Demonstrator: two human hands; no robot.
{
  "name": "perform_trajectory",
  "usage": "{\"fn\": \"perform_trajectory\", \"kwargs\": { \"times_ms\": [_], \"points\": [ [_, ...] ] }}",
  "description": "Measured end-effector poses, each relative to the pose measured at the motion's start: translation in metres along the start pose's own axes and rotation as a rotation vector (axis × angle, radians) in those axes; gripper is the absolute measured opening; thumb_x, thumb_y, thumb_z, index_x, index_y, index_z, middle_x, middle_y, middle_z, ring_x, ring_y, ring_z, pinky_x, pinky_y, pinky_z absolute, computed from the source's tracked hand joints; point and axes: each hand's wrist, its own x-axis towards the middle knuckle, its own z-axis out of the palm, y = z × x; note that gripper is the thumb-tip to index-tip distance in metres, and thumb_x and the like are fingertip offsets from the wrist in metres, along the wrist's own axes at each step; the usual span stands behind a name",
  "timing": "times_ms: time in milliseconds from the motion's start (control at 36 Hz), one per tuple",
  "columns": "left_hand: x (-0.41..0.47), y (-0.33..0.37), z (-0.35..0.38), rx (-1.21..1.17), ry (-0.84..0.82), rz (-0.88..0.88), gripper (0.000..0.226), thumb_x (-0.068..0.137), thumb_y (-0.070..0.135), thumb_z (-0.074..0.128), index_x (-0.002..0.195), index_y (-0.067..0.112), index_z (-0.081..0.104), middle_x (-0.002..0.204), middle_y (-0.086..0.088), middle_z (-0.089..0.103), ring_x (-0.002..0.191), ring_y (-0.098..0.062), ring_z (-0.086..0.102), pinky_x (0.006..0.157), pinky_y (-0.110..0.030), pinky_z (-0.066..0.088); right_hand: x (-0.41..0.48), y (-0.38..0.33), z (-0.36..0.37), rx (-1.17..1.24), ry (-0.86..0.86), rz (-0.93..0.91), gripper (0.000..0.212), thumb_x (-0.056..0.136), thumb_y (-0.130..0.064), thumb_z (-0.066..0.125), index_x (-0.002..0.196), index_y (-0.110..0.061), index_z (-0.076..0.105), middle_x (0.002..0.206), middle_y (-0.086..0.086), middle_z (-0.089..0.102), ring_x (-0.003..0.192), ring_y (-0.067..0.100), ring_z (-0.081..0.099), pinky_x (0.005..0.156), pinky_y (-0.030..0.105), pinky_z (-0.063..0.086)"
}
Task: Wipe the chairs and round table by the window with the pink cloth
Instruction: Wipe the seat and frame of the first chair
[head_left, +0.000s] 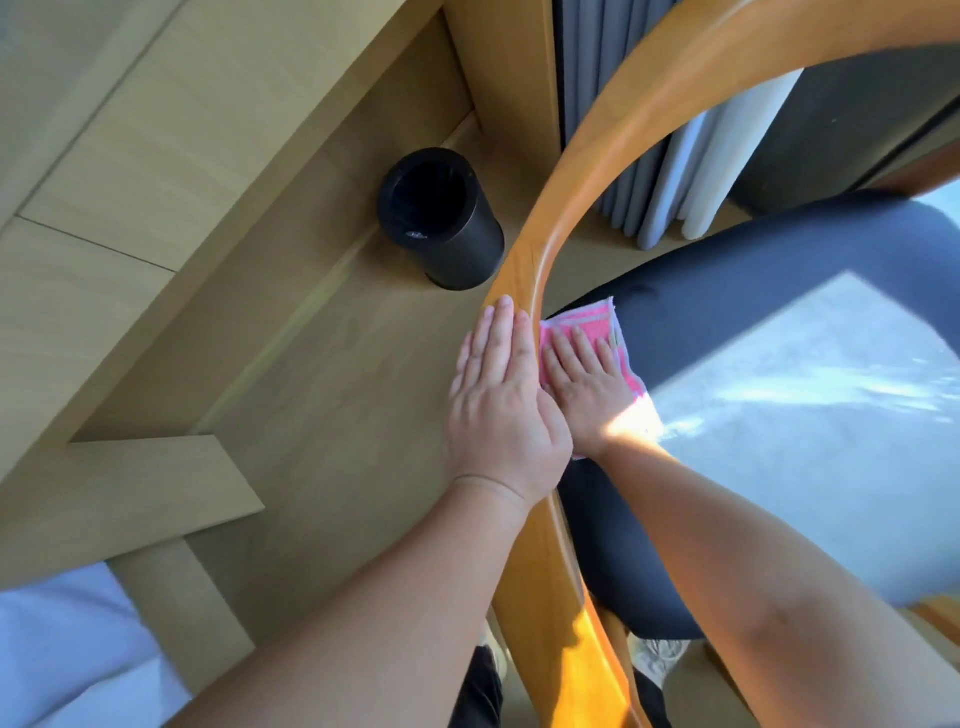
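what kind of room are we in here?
Likely a hotel room or bedroom: floor-length grey and white curtains, a small black bin on wood flooring, and a curved wooden chair with a dark cushion.

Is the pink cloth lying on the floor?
No, the pink cloth lies on the dark chair seat, pressed flat under the right hand, while the left hand rests on the wooden chair frame.

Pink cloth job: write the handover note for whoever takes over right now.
Left hand: flat, fingers straight, resting on the chair's curved wooden rail.
Right hand: flat, pressing the pink cloth onto the dark seat, just beside the rail.
Done: cannot tell how much is wiped; the cloth is on the seat.
Left: the rail, the other chairs and the round table, which are not in view.
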Motion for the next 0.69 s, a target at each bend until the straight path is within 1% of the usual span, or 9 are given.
{"fn": "perform_trajectory", "kwargs": {
  "times_ms": [83,167,222,278,333,389,528,583,694],
  "points": [
    [0.000,0.001,-0.002,-0.002,-0.017,0.013,0.062,0.089,0.025,0.021,0.150,0.011,0.025,0.158,-0.004,0.020,0.146,-0.016,0.012,0.118,-0.031,0.006,-0.033,-0.005,0.023,0.128,0.105,-0.045,0.064,0.097,-0.032,0.042,0.153,-0.011,0.021,0.159,0.013,0.019,0.150,0.027,-0.007,0.121,0.046,-0.007],
    [-0.001,0.002,-0.003,0.010,-0.028,0.018,0.063,0.088,0.024,0.021,0.150,0.010,0.024,0.158,-0.006,0.018,0.146,-0.018,0.012,0.118,-0.031,0.006,-0.083,-0.004,0.043,0.049,-0.076,-0.238,0.066,0.097,-0.024,0.039,0.154,-0.007,0.012,0.161,0.018,0.005,0.148,0.036,-0.012,0.120,0.054,0.008],
    [-0.002,0.002,-0.003,0.009,-0.027,0.014,0.062,0.089,0.019,0.029,0.150,0.009,0.024,0.158,-0.007,0.018,0.146,-0.018,0.012,0.118,-0.031,0.006,-0.117,-0.004,0.044,0.070,-0.059,-0.171,0.060,0.100,-0.031,0.032,0.155,-0.012,0.017,0.161,0.011,0.015,0.149,0.033,0.003,0.119,0.049,0.018],
    [-0.002,0.003,-0.003,0.005,-0.024,0.016,0.062,0.088,0.017,0.032,0.149,0.008,0.024,0.158,-0.008,0.019,0.146,-0.019,0.013,0.118,-0.031,0.006,-0.137,0.000,0.047,0.054,-0.054,-0.105,0.058,0.100,-0.036,0.029,0.155,-0.017,0.021,0.161,0.005,0.021,0.150,0.025,0.007,0.120,0.042,0.005],
    [-0.002,0.004,-0.003,0.011,-0.023,0.021,0.062,0.088,0.017,0.032,0.149,0.007,0.024,0.158,-0.008,0.019,0.146,-0.020,0.013,0.117,-0.031,0.006,-0.142,0.002,0.047,0.025,-0.073,-0.110,0.060,0.100,-0.037,0.032,0.155,-0.017,0.019,0.162,0.005,0.017,0.150,0.024,-0.001,0.119,0.039,-0.010],
    [-0.002,0.004,-0.003,0.022,-0.028,0.015,0.062,0.089,0.019,0.031,0.150,0.009,0.023,0.158,-0.007,0.018,0.146,-0.019,0.012,0.117,-0.031,0.005,-0.136,0.004,0.046,0.006,-0.080,-0.130,0.060,0.101,-0.037,0.031,0.155,-0.015,0.020,0.162,0.007,0.016,0.150,0.023,-0.006,0.119,0.038,-0.015],
    [-0.002,0.005,-0.004,0.031,-0.039,0.016,0.063,0.089,0.020,0.030,0.151,0.010,0.021,0.159,-0.006,0.016,0.147,-0.018,0.009,0.117,-0.031,0.004,-0.106,0.004,0.037,0.108,-0.043,-0.145,0.054,0.104,-0.029,0.029,0.155,-0.013,0.017,0.161,0.007,0.008,0.148,0.019,-0.017,0.119,0.040,-0.002],
    [-0.003,0.005,-0.003,0.029,-0.046,0.016,0.063,0.089,0.019,0.030,0.150,0.009,0.021,0.159,-0.006,0.015,0.147,-0.018,0.009,0.117,-0.031,0.004,-0.088,0.008,0.028,0.175,-0.066,-0.072,0.056,0.106,-0.031,0.027,0.157,-0.016,0.009,0.163,0.006,0.002,0.147,0.022,-0.017,0.121,0.044,-0.006],
    [-0.002,0.005,-0.002,0.033,-0.030,0.025,0.063,0.088,0.020,0.029,0.149,0.007,0.026,0.158,-0.008,0.019,0.146,-0.019,0.012,0.118,-0.032,0.006,-0.049,0.014,0.013,0.127,0.036,-0.017,0.053,0.101,-0.032,0.036,0.150,-0.012,0.035,0.155,0.013,0.033,0.146,0.034,0.020,0.120,0.053,0.006]
  ]
}}
